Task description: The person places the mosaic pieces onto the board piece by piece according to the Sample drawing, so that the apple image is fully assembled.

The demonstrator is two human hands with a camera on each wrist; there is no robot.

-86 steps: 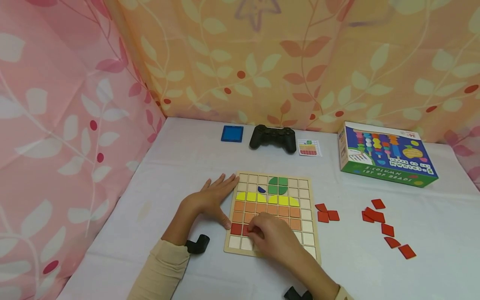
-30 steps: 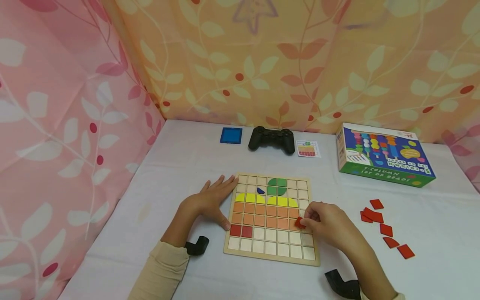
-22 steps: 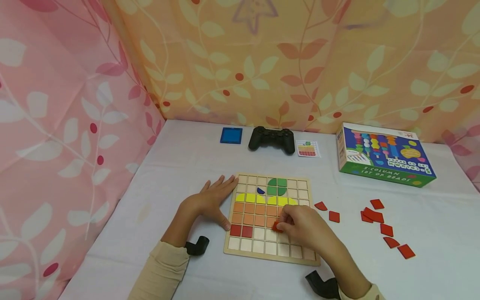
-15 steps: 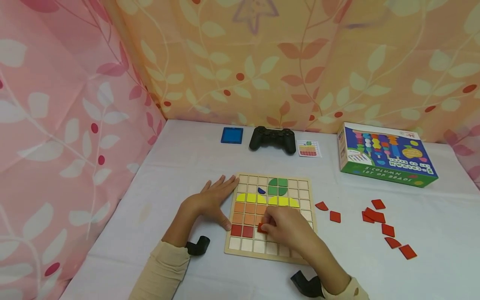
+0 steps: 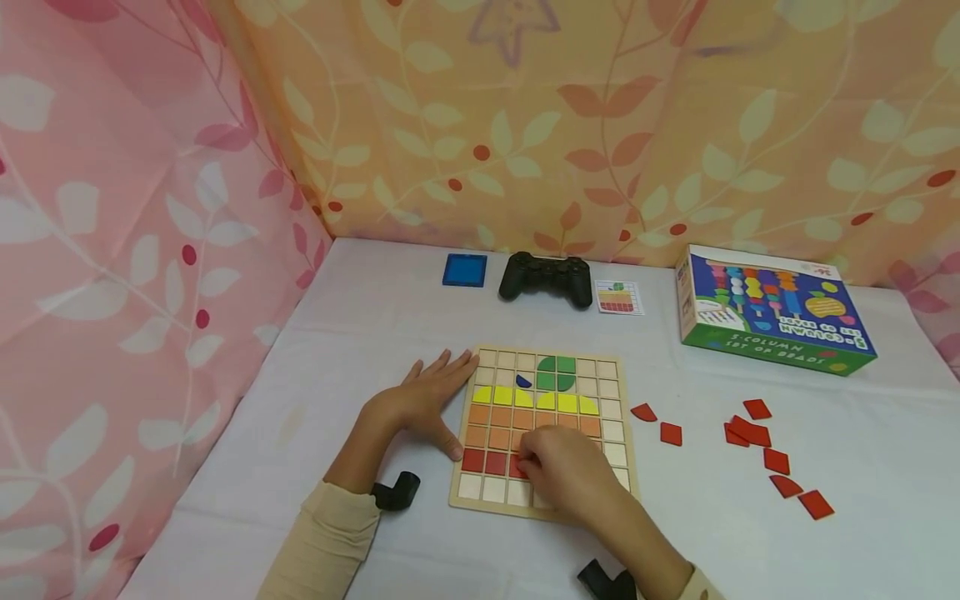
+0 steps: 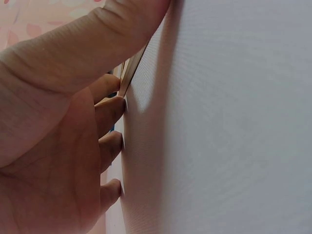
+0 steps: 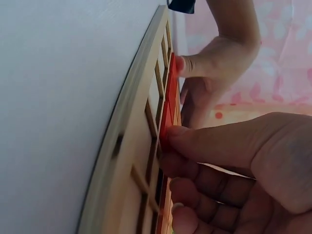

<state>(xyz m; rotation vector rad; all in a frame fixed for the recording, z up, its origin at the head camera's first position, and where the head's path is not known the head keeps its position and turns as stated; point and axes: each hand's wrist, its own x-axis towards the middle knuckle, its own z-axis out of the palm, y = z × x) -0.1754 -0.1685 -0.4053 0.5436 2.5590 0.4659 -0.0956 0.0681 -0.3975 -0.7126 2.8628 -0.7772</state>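
Note:
A wooden grid board (image 5: 495,506) lies on the white tablecloth, with green, yellow, orange and red tiles set in rows and one small blue piece. My right hand (image 5: 570,475) pinches a red square tile (image 5: 514,467) at the third cell of the red row, beside two red squares (image 5: 483,462). In the right wrist view, the thumb (image 7: 183,139) presses that tile's edge while the other fingers curl beneath. My left hand (image 5: 420,408) rests spread at the board's left side, fingertips near the top corner and thumb at the red row.
Right of the board lie a red quarter-round tile (image 5: 643,412), a red square (image 5: 671,434) and a scattered group of red tiles (image 5: 776,461). Behind stand a blue square case (image 5: 465,270), a black game controller (image 5: 546,279), a pattern card (image 5: 618,297) and a bead-set box (image 5: 780,312).
My right hand has picked a red square from beside the board's right edge, carried it leftward and lowered it at the third cell of the red row. My left hand has stayed in place.

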